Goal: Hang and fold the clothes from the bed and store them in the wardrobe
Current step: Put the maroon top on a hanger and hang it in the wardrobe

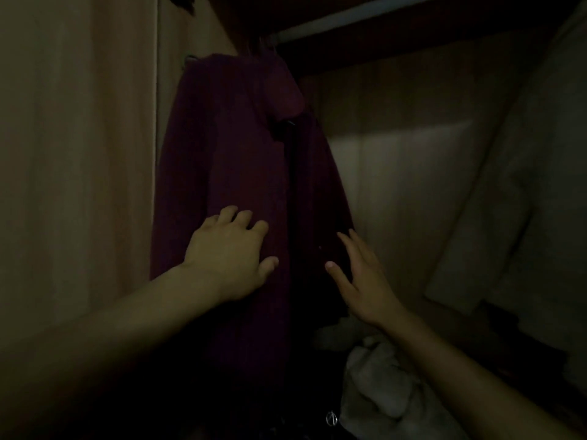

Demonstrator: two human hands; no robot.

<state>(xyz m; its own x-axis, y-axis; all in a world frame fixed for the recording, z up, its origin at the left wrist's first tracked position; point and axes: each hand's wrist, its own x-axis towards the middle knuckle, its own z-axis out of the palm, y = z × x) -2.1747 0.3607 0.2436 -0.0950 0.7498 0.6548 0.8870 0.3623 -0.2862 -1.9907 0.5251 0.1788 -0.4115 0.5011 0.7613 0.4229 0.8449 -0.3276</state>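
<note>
A dark maroon garment hangs from the wardrobe rail, directly ahead of and above both hands, its front split by a dark vertical gap that falls between them. The left hand lies flat on the left panel, fingers curled loosely and gripping nothing; the right hand is spread wide with straight fingers, at the edge of the right panel, though the dimness hides whether it actually touches. The step looks like settling the hung garment, so the sound way is to smooth downward with both palms evenly, draw the two panels together and avoid tugging sideways, which could tip the piece off its hanger. Below the right wrist sits a pale bundle of cloth on the wardrobe floor, and behind the right hand the back wall stands bare.
</note>
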